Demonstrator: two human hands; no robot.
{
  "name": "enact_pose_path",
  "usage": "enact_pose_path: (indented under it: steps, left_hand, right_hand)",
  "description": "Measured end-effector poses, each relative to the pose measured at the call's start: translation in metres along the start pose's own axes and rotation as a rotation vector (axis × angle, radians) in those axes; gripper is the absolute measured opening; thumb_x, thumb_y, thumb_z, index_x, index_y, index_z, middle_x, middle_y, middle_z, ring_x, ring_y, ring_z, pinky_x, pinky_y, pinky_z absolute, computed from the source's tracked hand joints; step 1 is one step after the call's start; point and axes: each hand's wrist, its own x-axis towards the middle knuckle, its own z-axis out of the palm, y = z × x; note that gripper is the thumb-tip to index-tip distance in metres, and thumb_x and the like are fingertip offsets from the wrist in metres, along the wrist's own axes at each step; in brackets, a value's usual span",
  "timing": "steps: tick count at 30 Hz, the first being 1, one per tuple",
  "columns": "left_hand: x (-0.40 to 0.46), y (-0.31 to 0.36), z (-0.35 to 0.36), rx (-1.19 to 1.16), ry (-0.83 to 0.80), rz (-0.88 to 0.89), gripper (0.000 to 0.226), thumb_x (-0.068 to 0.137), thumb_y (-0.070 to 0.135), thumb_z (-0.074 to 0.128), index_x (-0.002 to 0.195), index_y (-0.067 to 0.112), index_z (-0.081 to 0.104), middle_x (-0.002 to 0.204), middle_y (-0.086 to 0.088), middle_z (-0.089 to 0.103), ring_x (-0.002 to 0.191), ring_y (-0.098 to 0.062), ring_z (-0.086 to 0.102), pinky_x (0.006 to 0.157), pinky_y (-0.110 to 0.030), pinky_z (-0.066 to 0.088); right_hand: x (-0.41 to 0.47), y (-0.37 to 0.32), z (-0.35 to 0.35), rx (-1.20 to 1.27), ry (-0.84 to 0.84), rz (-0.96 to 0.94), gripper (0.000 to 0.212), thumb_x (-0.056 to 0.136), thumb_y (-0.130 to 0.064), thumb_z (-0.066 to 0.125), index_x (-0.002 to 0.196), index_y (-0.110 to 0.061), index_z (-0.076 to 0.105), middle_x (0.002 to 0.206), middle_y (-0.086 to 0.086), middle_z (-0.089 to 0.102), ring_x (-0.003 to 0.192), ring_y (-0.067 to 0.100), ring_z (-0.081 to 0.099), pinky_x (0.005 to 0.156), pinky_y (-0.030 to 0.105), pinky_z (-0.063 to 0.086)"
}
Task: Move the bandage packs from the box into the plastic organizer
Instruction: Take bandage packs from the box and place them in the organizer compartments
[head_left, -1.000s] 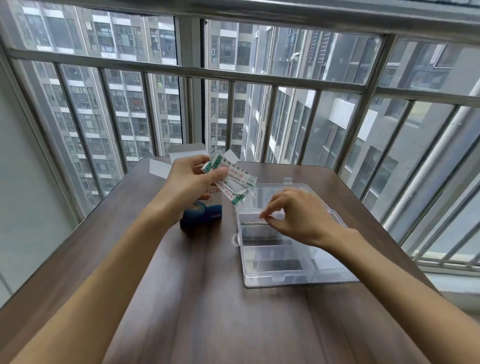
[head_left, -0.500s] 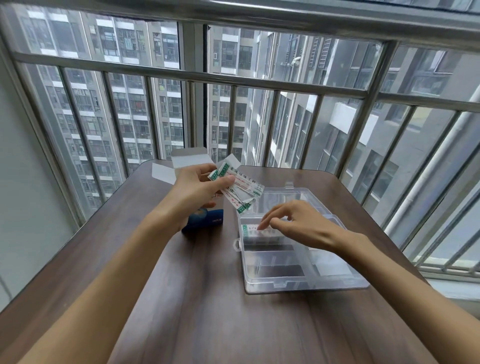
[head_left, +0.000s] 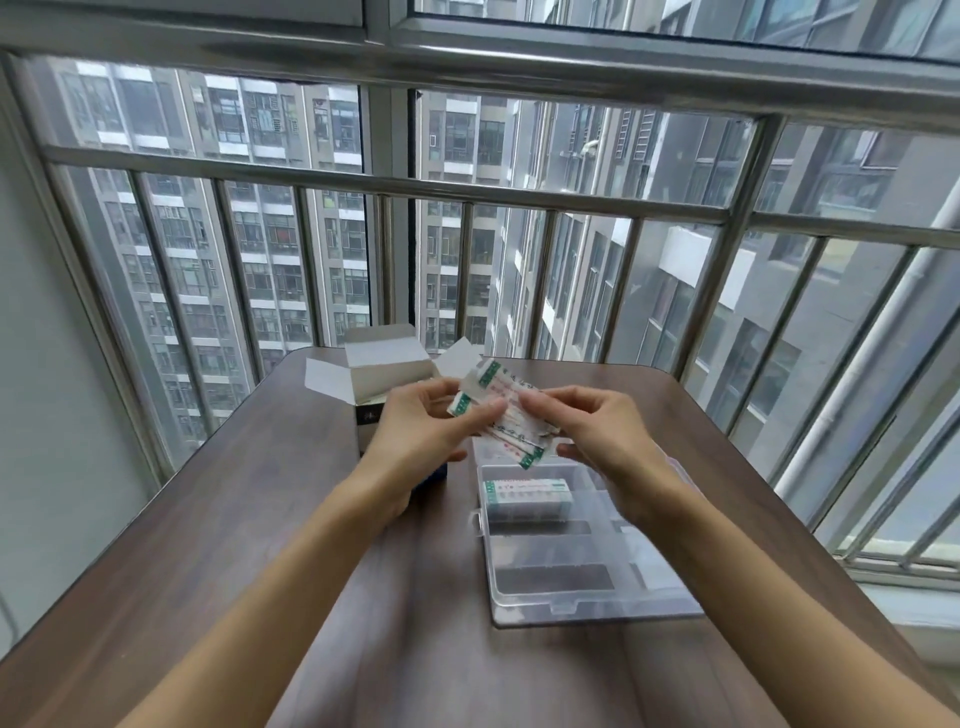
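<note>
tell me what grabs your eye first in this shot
Both hands meet above the table's far half: the left hand grips a fan of bandage packs while the right hand pinches its right edge. Just below, one pack lies in the far compartment of the clear plastic organizer, and the opened box stands behind the left hand.

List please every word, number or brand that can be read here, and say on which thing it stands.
No text can be read.
Bandage packs in both hands: green and red print, too blurred.
Pack in the organizer: green-ended label, too small.
Box: a small pale mark on its dark side, unreadable.
</note>
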Motion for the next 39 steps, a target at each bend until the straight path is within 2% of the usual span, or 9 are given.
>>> enact_pose_path:
  steps: [4,8,11,16,27,29,32,34,39]
  left_hand:
    - [-0.003,-0.001,0.008,-0.047,0.005,-0.003,0.011,0.082,0.024,0.073,0.092,0.021,0.070,0.079,0.008,0.075,0.069,0.004,0.067,0.051,-0.008,0.045]
    - [-0.003,0.000,0.006,-0.070,-0.003,-0.036,0.015,0.081,0.024,0.073,0.095,0.019,0.071,0.082,0.002,0.076,0.069,0.003,0.067,0.053,-0.009,0.046]
    - [-0.001,-0.001,0.002,-0.057,-0.012,-0.091,0.015,0.084,0.027,0.070,0.098,0.023,0.072,0.085,0.003,0.076,0.073,0.002,0.067,0.061,-0.016,0.044]
    - [0.002,0.002,-0.004,-0.088,-0.055,-0.186,0.013,0.095,0.026,0.056,0.094,0.026,0.069,0.082,0.008,0.073,0.073,0.001,0.066,0.060,-0.020,0.041]
    - [0.000,0.006,0.003,-0.192,-0.113,-0.273,0.021,0.099,0.013,0.047,0.102,0.021,0.066,0.086,0.001,0.069,0.072,-0.004,0.061,0.049,-0.014,0.047]
    - [0.001,0.004,0.001,-0.221,-0.037,-0.227,0.021,0.099,0.011,0.047,0.099,0.021,0.065,0.088,0.000,0.071,0.078,-0.006,0.063,0.052,-0.015,0.050]
    - [0.002,0.002,0.001,-0.201,0.037,-0.126,0.017,0.097,0.012,0.052,0.096,0.020,0.067,0.085,0.000,0.073,0.078,-0.006,0.067,0.057,-0.016,0.053]
    - [0.001,0.001,0.004,-0.194,0.014,-0.094,0.015,0.096,0.012,0.054,0.097,0.017,0.068,0.082,0.000,0.074,0.076,-0.005,0.069,0.060,-0.017,0.055]
    - [0.001,0.002,0.009,-0.313,-0.005,-0.151,0.021,0.097,0.008,0.048,0.093,0.016,0.068,0.077,-0.002,0.074,0.073,-0.009,0.070,0.065,-0.023,0.059]
  right_hand:
    - [-0.003,0.006,0.005,0.081,0.030,0.014,0.017,0.080,-0.029,0.072,0.090,-0.015,0.072,0.083,0.002,0.073,0.082,0.017,0.070,0.082,0.035,0.057]
    - [-0.006,0.003,0.004,0.074,0.052,-0.137,0.011,0.080,-0.025,0.071,0.088,-0.017,0.071,0.080,0.001,0.072,0.068,0.005,0.068,0.061,0.018,0.055]
    - [-0.002,0.000,-0.007,-0.184,0.237,-0.532,0.015,0.080,-0.029,0.070,0.091,-0.018,0.072,0.077,-0.007,0.070,0.066,0.002,0.065,0.059,0.020,0.054]
    - [0.001,0.009,-0.029,-0.876,0.078,-1.098,0.028,0.088,-0.032,0.055,0.093,-0.012,0.074,0.086,0.001,0.072,0.074,0.017,0.064,0.055,0.036,0.055]
    - [0.001,0.010,-0.041,-1.262,-0.093,-1.312,0.029,0.087,-0.019,0.059,0.116,-0.019,0.062,0.103,0.007,0.066,0.084,0.020,0.063,0.061,0.030,0.056]
    - [-0.008,0.005,-0.038,-0.959,-0.038,-1.174,0.023,0.090,-0.027,0.057,0.111,-0.023,0.064,0.102,0.003,0.066,0.084,0.011,0.061,0.065,0.023,0.054]
    - [-0.020,-0.018,-0.027,-0.181,-0.022,-0.499,0.026,0.072,-0.039,0.070,0.084,-0.017,0.073,0.092,-0.008,0.067,0.081,0.001,0.062,0.067,0.022,0.052]
    - [-0.012,-0.021,-0.026,-0.078,-0.112,-0.139,0.033,0.064,-0.043,0.072,0.079,-0.014,0.072,0.089,-0.008,0.070,0.080,-0.003,0.063,0.073,0.020,0.047]
    - [-0.004,-0.009,-0.013,0.034,-0.113,0.070,0.035,0.058,-0.028,0.080,0.076,-0.008,0.057,0.095,0.011,0.070,0.082,0.017,0.071,0.070,0.026,0.058]
